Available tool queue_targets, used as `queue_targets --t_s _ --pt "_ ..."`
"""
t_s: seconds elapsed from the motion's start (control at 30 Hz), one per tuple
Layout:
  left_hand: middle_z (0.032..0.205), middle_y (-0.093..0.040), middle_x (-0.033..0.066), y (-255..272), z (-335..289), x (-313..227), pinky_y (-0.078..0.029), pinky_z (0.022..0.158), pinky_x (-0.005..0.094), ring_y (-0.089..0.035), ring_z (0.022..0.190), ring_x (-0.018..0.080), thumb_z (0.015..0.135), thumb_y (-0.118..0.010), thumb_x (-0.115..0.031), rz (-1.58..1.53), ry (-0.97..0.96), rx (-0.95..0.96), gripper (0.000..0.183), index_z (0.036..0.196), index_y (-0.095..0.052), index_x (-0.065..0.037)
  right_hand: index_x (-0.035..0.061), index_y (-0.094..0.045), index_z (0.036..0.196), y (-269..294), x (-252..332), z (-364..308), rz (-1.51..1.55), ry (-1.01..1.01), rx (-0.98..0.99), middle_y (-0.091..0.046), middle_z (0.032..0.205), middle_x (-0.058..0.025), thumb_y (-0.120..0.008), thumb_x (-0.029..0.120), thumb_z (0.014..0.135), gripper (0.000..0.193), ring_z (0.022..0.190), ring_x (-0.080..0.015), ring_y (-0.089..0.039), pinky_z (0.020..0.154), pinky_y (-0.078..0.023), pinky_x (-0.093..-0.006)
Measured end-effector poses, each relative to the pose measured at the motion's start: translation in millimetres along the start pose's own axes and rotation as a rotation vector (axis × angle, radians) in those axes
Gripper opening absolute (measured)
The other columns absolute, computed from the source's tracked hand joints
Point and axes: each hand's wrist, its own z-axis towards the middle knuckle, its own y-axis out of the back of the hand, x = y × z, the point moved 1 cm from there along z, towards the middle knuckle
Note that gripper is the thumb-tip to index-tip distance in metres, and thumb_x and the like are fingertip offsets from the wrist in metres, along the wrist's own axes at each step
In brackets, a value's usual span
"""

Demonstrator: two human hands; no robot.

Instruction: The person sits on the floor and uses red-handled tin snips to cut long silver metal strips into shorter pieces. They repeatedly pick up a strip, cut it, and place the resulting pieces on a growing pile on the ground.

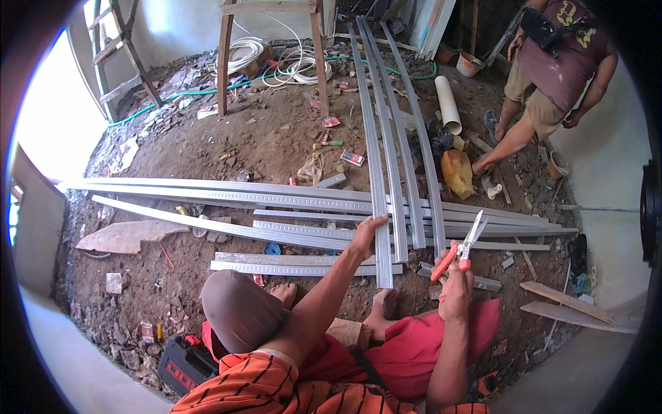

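My left hand [367,233] is closed around the near end part of a long silver metal channel [373,165], which runs away from me across other strips. In my right hand [455,288] is a pair of tin snips [472,238] with red handles. Its blades point up and away, slightly apart, and touch no metal. Several more channels [407,159] lie beside the held one, pointing the same way. Beneath them, a crosswise stack of long channels [227,192] stretches left to right. Shorter channels [303,265] lie nearer to me.
At the far right a person [562,62] stands by a yellow bag [456,174] and a white pipe [447,103]. A wooden trestle [321,62], coiled white cable [296,65] and green hose [186,93] are far off. A black case [186,366] sits left; wooden boards [572,310] lie right.
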Motion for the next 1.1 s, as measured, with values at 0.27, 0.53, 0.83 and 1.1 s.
queue_targets --t_s 0.27,0.53,0.83,1.1 --pt "0.081 -0.061 0.0087 -13.2 -12.5 -11.6 -0.054 0.062 0.0354 -0.062 0.065 0.0201 0.089 -0.048 -0.035 0.003 0.092 -0.075 0.039 0.105 -0.054 0.000 0.0068 -0.041 0.134 0.0 -0.5 -0.1 -0.052 0.012 0.037 -0.052 0.117 -0.0061 -0.047 0.022 0.091 0.046 0.101 -0.0156 -0.050 0.087 -0.041 -0.0342" --pt "0.077 -0.059 0.0043 -24.9 -16.1 -14.5 -0.052 0.059 0.0332 -0.058 0.064 0.0159 0.085 -0.052 -0.051 -0.114 0.034 -0.101 0.047 0.101 -0.056 -0.007 0.0025 -0.044 0.128 -7.7 -2.8 -0.2 -0.270 0.073 0.021 -0.052 0.100 -0.0030 -0.048 0.012 0.087 0.042 0.079 -0.0084 -0.050 0.068 -0.042 -0.0231" --pt "0.075 -0.059 0.0049 -22.0 -9.1 -17.5 -0.050 0.058 0.0309 -0.059 0.066 0.0183 0.085 -0.052 -0.048 -0.235 0.074 -0.013 0.042 0.100 -0.056 -0.010 -0.0009 -0.051 0.114 -19.5 -19.0 -3.6 -0.421 0.060 0.083 -0.050 0.080 -0.0003 -0.053 0.011 0.085 0.032 0.062 -0.0059 -0.045 0.056 -0.039 -0.0201" --pt "0.077 -0.062 0.0104 -31.4 -1.5 -59.2 -0.053 0.064 0.0349 -0.061 0.066 0.0217 0.090 -0.045 -0.046 -0.033 0.080 -0.049 0.045 0.099 -0.055 -0.004 0.0000 -0.047 0.124 -14.0 -34.5 -38.6 -0.103 -0.162 0.063 -0.058 0.099 -0.0066 -0.047 0.024 0.084 0.047 0.085 -0.0128 -0.056 0.075 -0.047 -0.0268"
